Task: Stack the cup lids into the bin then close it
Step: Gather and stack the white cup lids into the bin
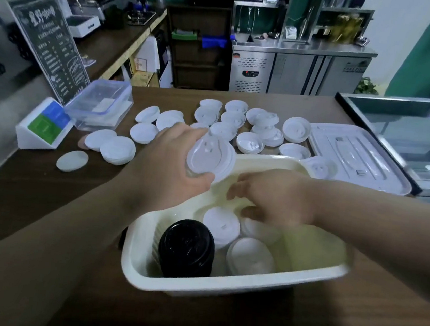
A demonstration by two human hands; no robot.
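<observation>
Above the bin (222, 287), my left hand (170, 168) grips a lid stack (210, 159) — I should seat it level beside the lids inside (222, 226), where my right hand (276, 198) reaches, grip too blurred to tell.

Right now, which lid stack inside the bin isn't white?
The black stack in the bin's near-left corner. The neighbouring stacks and the held stack in the left hand are white.

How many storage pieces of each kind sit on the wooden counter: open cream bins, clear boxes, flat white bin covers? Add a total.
Open cream bin: 1
Clear box: 1
Flat white bin cover: 1
Total: 3
</observation>
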